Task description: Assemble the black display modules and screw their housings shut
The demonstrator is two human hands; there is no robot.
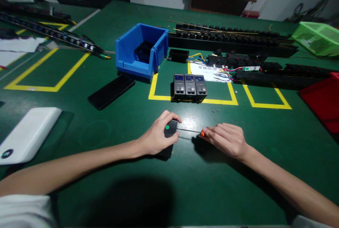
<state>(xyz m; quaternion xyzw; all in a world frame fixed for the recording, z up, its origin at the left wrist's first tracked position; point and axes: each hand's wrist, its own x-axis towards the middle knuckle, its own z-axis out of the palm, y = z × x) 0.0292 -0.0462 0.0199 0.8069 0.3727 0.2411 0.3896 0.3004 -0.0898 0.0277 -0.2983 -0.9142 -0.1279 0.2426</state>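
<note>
My left hand point(157, 132) is closed around a small black module point(171, 129) with a green dot on it, held at the table's middle. A screwdriver point(189, 130) with an orange handle lies in the closed fingers of my right hand point(225, 138). Its thin shaft points left, and the tip meets the module's right side. Most of the handle is hidden by my fingers. Beyond my hands, three dark modules point(188, 87) with blue screens stand side by side at a yellow taped outline. A few tiny screws point(215, 110) lie just right of them.
A blue bin point(132, 63) holding dark parts stands behind the black phone point(111, 92). On the left is a white power bank point(30, 132). Wired black strips point(254, 63) run along the back, near a green basket point(316, 39) and a red bin point(324, 100).
</note>
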